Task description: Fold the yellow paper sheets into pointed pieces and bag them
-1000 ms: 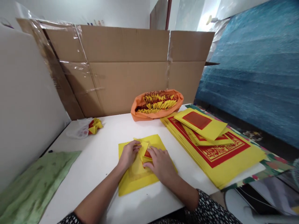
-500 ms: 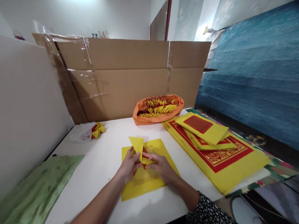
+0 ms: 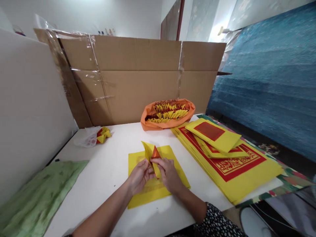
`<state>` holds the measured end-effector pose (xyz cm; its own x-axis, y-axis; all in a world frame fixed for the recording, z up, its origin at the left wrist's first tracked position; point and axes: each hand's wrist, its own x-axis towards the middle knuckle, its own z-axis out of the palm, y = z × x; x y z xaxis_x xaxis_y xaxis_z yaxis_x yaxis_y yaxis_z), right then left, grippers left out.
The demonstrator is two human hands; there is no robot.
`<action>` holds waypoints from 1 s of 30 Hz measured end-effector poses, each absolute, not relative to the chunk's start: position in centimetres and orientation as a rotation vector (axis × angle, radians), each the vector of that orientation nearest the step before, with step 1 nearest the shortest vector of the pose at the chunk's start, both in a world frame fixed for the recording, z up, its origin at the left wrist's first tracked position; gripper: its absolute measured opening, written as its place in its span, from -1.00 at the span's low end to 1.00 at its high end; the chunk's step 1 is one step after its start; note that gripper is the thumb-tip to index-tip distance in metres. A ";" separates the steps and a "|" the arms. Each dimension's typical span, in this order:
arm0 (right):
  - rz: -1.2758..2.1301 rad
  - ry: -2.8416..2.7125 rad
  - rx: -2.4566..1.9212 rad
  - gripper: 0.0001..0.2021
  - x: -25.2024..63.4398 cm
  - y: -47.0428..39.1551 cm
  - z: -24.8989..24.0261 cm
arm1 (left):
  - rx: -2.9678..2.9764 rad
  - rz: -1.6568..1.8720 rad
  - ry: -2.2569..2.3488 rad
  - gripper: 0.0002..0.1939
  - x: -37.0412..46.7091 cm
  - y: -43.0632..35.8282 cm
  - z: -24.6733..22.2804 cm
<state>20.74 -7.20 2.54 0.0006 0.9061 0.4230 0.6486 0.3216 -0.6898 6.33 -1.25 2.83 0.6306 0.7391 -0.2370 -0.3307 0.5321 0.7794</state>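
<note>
A small folded yellow and red paper (image 3: 155, 154) is held between both hands, with one yellow flap and a red point standing up. My left hand (image 3: 141, 176) pinches its left side. The fingers of my right hand (image 3: 169, 172) close on its right side. Beneath the hands, a yellow sheet (image 3: 138, 199) lies flat on the white table (image 3: 103, 177), with a faint darker area showing through its middle.
Behind stands a cardboard screen (image 3: 138, 92). An orange bag (image 3: 160, 125) holds many folded papers. Stacked yellow and red sheets (image 3: 247, 177) lie at right, a green cloth (image 3: 56, 184) at left. A clear plastic bag (image 3: 86, 138) touches folded pieces (image 3: 103, 134) at back left.
The folded paper has been turned and moved slightly right, so a red point now shows at its top. My right hand has come up over its right side.
</note>
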 end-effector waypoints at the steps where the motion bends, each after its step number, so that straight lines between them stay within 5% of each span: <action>1: 0.304 -1.757 -1.451 -0.59 20.6 -7.2 2.6 | 0.759 0.673 0.573 -0.70 6.3 -1.3 2.8; 6: 0.000 -1.748 -1.664 -0.71 20.0 -6.8 2.4 | 0.801 0.643 0.511 -0.68 6.5 -1.7 3.1; 9: -0.098 -1.695 -1.702 -0.61 20.2 -6.7 2.1 | 0.856 0.651 0.577 -0.60 6.7 -1.8 3.2; 18: 0.951 -1.418 -1.350 -0.47 21.3 -7.3 1.4 | 1.011 0.825 0.722 -0.63 6.3 -0.9 3.1; 27: 1.149 -1.308 -1.303 -0.55 21.2 -6.8 0.7 | 1.202 0.690 0.600 -0.60 6.2 -1.3 3.9; 30: 0.915 -1.473 -1.354 -0.41 22.3 -7.1 1.9 | 1.373 0.778 0.670 -0.67 5.8 -0.7 3.7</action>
<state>22.30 -7.05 1.93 0.0131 0.9909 0.1342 0.3184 0.1231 -0.9399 5.81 -0.70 3.70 0.5903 0.8067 0.0289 -0.0915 0.0313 0.9953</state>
